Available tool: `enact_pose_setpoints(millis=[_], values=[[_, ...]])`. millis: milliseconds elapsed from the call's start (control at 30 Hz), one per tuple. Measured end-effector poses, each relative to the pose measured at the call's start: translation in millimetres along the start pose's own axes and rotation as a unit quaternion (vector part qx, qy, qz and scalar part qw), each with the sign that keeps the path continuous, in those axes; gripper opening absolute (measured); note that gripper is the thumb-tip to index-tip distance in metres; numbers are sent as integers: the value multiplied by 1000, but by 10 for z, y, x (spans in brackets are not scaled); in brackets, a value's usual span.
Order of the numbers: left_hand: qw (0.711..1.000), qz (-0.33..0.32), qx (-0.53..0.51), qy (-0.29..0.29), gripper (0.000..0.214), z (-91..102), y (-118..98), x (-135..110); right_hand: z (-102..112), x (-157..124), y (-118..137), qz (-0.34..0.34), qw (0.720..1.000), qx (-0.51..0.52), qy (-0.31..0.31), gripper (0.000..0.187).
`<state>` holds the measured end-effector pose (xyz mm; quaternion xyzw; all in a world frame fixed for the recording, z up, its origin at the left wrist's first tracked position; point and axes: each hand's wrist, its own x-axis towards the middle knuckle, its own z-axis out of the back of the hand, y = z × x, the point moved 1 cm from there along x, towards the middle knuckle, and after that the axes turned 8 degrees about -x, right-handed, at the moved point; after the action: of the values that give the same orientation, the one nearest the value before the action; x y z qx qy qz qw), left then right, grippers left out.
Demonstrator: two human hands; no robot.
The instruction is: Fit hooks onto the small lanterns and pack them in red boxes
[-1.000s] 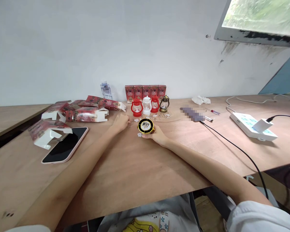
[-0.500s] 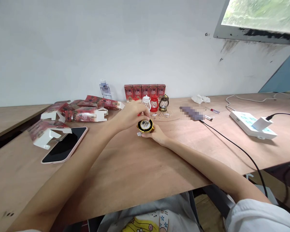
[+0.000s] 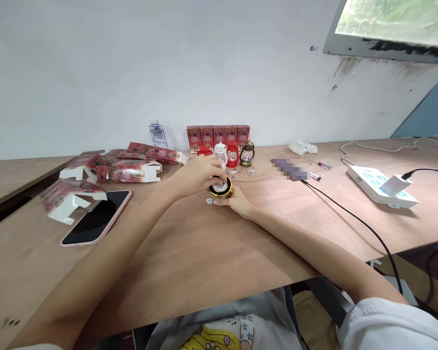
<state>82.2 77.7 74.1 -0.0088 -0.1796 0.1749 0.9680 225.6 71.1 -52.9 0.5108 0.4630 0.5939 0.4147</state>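
A small black-and-gold lantern (image 3: 225,193) is held over the table with its round underside facing up towards me. Inside its rim lies a round whitish piece (image 3: 219,186), partly covered by fingers. My right hand (image 3: 239,202) wraps round the lantern from the right. Bent over the underside from the left, my left hand (image 3: 200,175) has its fingers together on the whitish piece; whether they pinch anything is hidden. Just beyond stand a white lantern (image 3: 220,153), a red lantern (image 3: 232,155) and a bronze lantern (image 3: 247,154). Another red item (image 3: 204,150) shows behind my left hand.
Small loose pieces (image 3: 251,172) lie before the lanterns. Red boxes (image 3: 219,133) line the wall. Opened cartons (image 3: 126,172), a phone (image 3: 97,218) and a bottle (image 3: 157,133) are leftward. A screwdriver (image 3: 323,166), crumpled tissue (image 3: 302,148), cable (image 3: 361,221) and power strip (image 3: 372,187) are rightward.
My left fingers have moved from the far rim of the lantern's underside onto the whitish piece, covering part of it. My right hand keeps its hold, and the lantern tilts slightly.
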Motion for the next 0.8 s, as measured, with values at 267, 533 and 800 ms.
enact_pose_setpoints(millis=[267, 533, 800], values=[[1000, -3, -5, -1, 23, 43, 61, -45, -3, -2, -14, -9, 1000, 18, 8, 58], [999, 34, -20, -35, 17, 18, 7, -27, -2, -10, 14, -1, 1000, -2, 8, 56], [972, 103, -194, -79, 22, -74, 66, -32, 2, -7, 25, -7, 1000, 2, 13, 55]])
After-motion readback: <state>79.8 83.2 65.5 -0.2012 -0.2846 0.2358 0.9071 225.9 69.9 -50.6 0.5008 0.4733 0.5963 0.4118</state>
